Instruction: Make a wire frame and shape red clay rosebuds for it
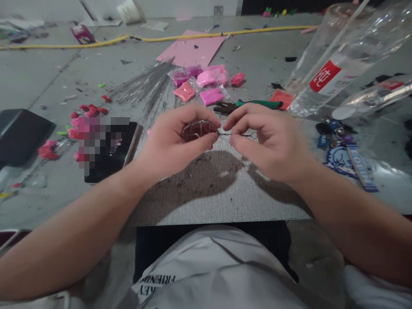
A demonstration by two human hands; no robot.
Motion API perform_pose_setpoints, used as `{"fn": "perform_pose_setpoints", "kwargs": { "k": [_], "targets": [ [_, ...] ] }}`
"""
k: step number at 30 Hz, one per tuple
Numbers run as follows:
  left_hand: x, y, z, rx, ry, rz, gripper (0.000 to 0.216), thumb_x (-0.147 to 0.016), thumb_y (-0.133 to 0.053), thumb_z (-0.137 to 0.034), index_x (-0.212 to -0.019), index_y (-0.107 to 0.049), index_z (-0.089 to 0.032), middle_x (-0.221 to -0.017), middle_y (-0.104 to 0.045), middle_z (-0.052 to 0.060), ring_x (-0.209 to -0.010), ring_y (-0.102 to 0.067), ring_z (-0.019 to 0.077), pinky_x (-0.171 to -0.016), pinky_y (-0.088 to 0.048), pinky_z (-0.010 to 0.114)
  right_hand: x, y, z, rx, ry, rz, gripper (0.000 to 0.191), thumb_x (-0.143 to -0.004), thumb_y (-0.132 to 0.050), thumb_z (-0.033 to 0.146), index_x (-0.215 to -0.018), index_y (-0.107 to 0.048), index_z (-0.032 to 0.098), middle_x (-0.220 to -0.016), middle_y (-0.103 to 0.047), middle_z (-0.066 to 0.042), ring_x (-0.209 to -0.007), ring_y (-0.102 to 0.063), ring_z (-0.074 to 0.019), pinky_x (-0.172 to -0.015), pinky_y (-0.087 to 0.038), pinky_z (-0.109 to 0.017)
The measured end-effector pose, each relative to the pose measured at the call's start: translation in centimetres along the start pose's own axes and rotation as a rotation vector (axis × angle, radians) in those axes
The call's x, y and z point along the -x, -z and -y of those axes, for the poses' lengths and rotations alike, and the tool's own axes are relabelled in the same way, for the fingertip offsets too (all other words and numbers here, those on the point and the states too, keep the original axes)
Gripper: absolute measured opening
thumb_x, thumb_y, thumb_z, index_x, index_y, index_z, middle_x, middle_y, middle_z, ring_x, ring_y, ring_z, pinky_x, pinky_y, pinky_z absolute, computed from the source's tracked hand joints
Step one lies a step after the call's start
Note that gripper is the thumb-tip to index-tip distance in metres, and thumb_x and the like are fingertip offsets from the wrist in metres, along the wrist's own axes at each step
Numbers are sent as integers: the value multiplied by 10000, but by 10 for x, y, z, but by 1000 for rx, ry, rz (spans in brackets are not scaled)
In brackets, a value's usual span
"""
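Over the grey table, my left hand is pinching a wire hoop; my right hand is nearly closing around its tail, contact unclear. I'm judging light, steady pressure best for thin wire. Pliers are lying just beyond.

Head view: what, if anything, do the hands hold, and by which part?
The left hand holds a wire frame by its rounded end; the right hand is at its thin stem, though whether it grips cannot be told.
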State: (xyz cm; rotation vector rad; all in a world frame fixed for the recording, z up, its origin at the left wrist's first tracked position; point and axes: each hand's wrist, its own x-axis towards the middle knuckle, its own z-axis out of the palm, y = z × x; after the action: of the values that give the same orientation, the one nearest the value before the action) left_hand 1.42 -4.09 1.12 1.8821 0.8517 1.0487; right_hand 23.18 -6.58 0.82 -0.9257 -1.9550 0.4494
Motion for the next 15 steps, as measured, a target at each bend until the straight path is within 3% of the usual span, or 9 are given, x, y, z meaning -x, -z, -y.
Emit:
{"fn": "perform_pose_setpoints", "kwargs": {
  "k": [8, 15],
  "targets": [
    [-7, 7, 3, 70, -40, 44, 174, -781, -834, -132, -906, -806, -250, -749, -717, -20, -604, -648, 119, -515, -494, 257, -7, 16, -5, 49, 14, 205, 76, -939, -633, 237, -871, -665, 233, -913, -767, -39, -808, -688, -193, -710, -523, -345],
    [-7, 11, 4, 43, 32, 83, 187, -779, -821, -132, -927, -828, -245, -671, -715, -20, -594, -681, 142, -523, -537, 248, -10, 22, -11, 282, 278, 299, 154, -1043, -551, 321, -1025, -697, 276, -1027, -740, -51, -1003, -677, -256, -893, -551, -432]
  ]
}}
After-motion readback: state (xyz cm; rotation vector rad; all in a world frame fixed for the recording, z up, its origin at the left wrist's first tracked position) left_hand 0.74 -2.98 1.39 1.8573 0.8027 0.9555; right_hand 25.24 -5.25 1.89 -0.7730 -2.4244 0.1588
